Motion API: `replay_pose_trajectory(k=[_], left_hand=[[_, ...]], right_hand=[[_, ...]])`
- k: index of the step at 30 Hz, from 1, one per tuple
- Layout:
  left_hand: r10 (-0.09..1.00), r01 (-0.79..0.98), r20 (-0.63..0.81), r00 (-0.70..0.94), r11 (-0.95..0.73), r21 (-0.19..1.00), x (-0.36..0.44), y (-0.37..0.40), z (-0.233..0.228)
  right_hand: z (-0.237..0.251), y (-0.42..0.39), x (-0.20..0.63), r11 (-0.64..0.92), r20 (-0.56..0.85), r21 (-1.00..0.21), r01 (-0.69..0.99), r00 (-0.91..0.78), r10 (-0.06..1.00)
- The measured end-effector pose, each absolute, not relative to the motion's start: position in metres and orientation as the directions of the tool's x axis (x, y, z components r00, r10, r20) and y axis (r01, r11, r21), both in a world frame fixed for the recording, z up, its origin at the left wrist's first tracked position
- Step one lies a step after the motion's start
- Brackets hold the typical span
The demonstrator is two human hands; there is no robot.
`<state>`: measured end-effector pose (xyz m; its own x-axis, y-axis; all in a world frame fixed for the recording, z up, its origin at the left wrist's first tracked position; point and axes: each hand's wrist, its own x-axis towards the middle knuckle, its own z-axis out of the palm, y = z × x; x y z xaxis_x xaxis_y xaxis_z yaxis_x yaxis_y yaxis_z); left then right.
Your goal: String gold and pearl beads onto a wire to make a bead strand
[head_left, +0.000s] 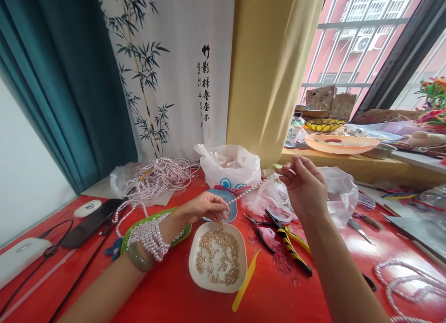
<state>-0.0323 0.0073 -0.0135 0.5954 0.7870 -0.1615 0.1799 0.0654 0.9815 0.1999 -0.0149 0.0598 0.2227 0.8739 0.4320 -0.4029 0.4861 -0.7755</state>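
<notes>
A thin strand of small pale beads (pixel 249 190) stretches taut and slanting between my two hands. Its lower end is pinched in the fingertips of my left hand (pixel 211 206), just above a white square dish (pixel 192 262) of loose gold beads (pixel 223 253). Higher up, on the right, my right hand (pixel 306 186) has thumb and fingers pressed together at the strand's other end; the exact grip point is too small to make out. Several loops of pearl-like bead string (pixel 153 237) wrap my left wrist, beside a green bangle (pixel 139 257). Behind the white dish, a blue dish (pixel 230 215) is partly hidden.
Pliers (pixel 292 248) and a yellow tool (pixel 246 281) lie right of the dish. A green tray (pixel 186 232) sits under my left wrist. Bead strings (pixel 160 174) are heaped behind it; more (pixel 404 286) lie at right. Plastic bags (pixel 230 167) stand at the back.
</notes>
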Motion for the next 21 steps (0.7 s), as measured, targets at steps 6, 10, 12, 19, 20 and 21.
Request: replay_pose_trajectory(k=[6,10,12,19,20,21], left_hand=[[0.889,0.422,0.019,0.457,-0.236,0.875,-0.037,0.022,-0.025],[0.899,0.536,0.07,0.431,-0.318,0.782,-0.042,0.03,-0.031],[0.895,0.584,0.072,0.44,-0.346,0.734,-0.045,0.032,-0.032],[0.895,0.693,0.107,0.433,-0.407,0.596,-0.06,0.032,-0.018],[0.895,0.697,0.123,0.428,-0.413,0.586,-0.063,0.029,-0.013],[0.896,0.701,0.133,0.423,-0.417,0.578,-0.066,0.025,-0.009]], right_hand=[[0.052,-0.013,0.2,0.384,0.356,-0.863,-0.328,0.146,0.923],[0.044,-0.017,0.191,0.332,0.312,-0.935,-0.123,0.161,0.937],[0.039,-0.018,0.185,0.319,0.311,-0.948,-0.016,0.179,0.933],[0.026,-0.02,0.17,0.263,0.276,-0.959,0.107,0.14,0.951],[0.025,-0.022,0.168,0.247,0.263,-0.961,0.127,0.129,0.956],[0.024,-0.023,0.166,0.234,0.252,-0.961,0.148,0.115,0.961]])
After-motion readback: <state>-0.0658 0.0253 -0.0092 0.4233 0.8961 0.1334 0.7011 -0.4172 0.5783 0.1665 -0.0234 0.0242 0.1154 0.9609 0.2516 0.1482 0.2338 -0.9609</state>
